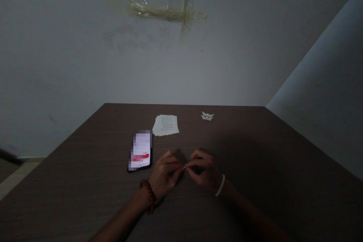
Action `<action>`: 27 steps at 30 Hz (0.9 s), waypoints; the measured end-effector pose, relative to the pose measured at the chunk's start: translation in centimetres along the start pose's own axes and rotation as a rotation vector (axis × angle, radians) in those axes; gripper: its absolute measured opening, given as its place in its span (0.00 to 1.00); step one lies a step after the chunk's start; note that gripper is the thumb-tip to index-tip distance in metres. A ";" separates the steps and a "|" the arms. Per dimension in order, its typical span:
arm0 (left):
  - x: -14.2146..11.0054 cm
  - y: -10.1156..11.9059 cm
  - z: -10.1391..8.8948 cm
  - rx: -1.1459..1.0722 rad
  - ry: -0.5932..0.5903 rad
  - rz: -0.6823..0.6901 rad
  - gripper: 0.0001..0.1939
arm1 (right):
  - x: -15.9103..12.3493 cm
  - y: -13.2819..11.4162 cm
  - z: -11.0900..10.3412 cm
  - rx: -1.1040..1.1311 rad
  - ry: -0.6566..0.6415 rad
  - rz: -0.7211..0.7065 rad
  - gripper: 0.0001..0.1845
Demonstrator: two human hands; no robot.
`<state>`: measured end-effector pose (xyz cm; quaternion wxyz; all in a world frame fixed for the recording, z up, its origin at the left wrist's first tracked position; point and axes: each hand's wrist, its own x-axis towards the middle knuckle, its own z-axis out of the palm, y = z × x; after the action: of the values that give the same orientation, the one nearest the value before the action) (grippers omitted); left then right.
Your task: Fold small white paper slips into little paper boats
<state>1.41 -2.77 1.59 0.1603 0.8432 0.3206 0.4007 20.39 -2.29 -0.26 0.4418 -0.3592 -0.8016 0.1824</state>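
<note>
My left hand (166,174) and my right hand (202,170) meet over the middle of the dark wooden table (269,166). Both are curled into pinches, fingertips touching around a tiny pale object (184,167) that is too small to name. A brown bead bracelet circles my left wrist and a white bead bracelet my right. A phone (141,150) with a lit screen lies just left of my left hand. A small stack of white paper sheets (166,124) lies behind it.
Two small folded white paper shapes (207,116) sit near the table's far edge. Grey walls close in behind and on the right, with strips of old yellowed tape (167,11) stuck high up. Floor shows at the far left.
</note>
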 end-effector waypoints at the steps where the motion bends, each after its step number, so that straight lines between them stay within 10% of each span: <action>1: 0.0 0.0 0.0 0.005 0.006 0.003 0.10 | 0.0 0.0 0.0 0.006 -0.005 0.002 0.05; 27: 0.0 -0.1 0.1 -0.010 0.026 -0.090 0.07 | -0.2 0.5 -0.3 -0.157 0.042 -0.127 0.04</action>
<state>1.41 -2.73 1.48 0.1784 0.8217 0.3583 0.4058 20.93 -2.14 -0.49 0.4399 -0.3447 -0.8251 0.0831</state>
